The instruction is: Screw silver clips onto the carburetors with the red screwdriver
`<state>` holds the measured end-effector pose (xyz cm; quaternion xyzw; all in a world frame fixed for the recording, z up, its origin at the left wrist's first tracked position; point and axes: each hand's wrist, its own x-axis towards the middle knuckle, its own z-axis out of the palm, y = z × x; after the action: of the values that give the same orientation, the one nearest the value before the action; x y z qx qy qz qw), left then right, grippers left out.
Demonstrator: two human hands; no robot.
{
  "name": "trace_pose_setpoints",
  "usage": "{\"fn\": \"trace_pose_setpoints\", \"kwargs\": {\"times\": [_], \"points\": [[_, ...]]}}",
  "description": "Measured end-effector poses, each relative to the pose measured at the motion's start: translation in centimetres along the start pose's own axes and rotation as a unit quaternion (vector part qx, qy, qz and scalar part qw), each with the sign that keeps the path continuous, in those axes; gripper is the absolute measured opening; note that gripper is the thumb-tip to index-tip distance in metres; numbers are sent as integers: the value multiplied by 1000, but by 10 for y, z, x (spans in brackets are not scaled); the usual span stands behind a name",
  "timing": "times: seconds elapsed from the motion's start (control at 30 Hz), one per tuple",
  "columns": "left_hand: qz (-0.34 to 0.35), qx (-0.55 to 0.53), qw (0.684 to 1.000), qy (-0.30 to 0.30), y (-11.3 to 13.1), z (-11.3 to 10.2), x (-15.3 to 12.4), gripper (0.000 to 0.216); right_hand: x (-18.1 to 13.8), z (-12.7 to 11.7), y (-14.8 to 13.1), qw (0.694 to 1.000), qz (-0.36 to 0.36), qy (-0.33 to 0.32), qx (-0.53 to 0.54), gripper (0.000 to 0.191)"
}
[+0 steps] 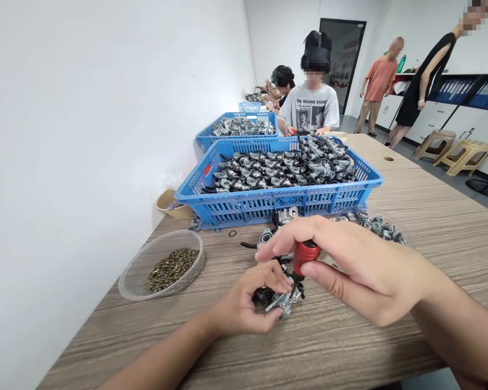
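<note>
My left hand [252, 298] is closed around a small metal carburetor [285, 307] with black parts, holding it against the wooden table. A screwdriver [306, 259] with a red handle is gripped in my right hand [361, 265], thumb below and fingers over the top. Its shaft points down and its tip meets the carburetor beside my left fingertips; the exact contact spot is hidden. Just beyond my hands lies another carburetor [265, 237] with a black hose, partly covered by my right fingers.
A clear plastic bowl [130, 279] holds brass-coloured screws [173, 269] at the left. A blue crate [244, 196] full of carburetors stands ahead, a second blue crate [205, 140] behind it. Loose metal parts [384, 227] lie at right. Co-workers sit at the far end.
</note>
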<state>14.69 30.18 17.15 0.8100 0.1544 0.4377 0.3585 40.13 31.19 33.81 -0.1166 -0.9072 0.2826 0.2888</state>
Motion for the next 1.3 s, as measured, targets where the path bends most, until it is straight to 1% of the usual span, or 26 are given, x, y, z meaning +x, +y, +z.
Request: {"fn": "trace_pose_setpoints", "kwargs": {"times": [0.07,0.13,0.2,0.27,0.3,0.33,0.4,0.53,0.6,0.73,0.8,1.0,1.13,1.17,1.23,1.3], "points": [[-5,-2,1000,4,-1,0,-2,30,1,5,7,999,-20,29,37,34],[-6,-6,1000,7,-2,1,-3,29,2,13,18,995,-27,89,38,45],[-5,-16,1000,14,-3,2,-4,28,4,21,29,989,-40,140,-10,48],[-5,-20,1000,22,-4,2,-5,26,5,25,35,979,-69,171,-91,38],[-5,-16,1000,22,-4,2,-5,25,6,25,36,973,-86,176,-124,34],[-4,-10,1000,18,-4,1,-5,26,6,24,35,969,-94,173,-147,33],[0,0,1000,6,-3,0,-3,27,5,17,30,971,-98,151,-159,35],[16,2,1000,-13,-1,-3,1,28,2,-1,14,992,-69,41,-101,34],[13,6,1000,-22,1,-4,2,28,2,-6,8,996,-55,15,-65,34],[8,16,1000,-21,1,-4,1,28,4,-6,9,997,-65,37,4,28],[6,17,1000,-19,1,-3,0,28,5,-4,12,996,-68,52,17,23],[5,19,999,-35,4,-4,3,27,7,-5,11,992,-84,91,-15,13],[-11,14,999,-42,7,-7,3,24,7,-3,8,992,-95,74,28,21],[-14,11,999,-42,7,-7,3,24,8,-1,9,991,-100,77,36,21],[-13,4,999,-42,6,-7,2,27,9,4,14,989,-107,102,25,16],[-9,-2,999,-36,5,-7,2,30,10,9,20,985,-104,136,-19,12]]}}
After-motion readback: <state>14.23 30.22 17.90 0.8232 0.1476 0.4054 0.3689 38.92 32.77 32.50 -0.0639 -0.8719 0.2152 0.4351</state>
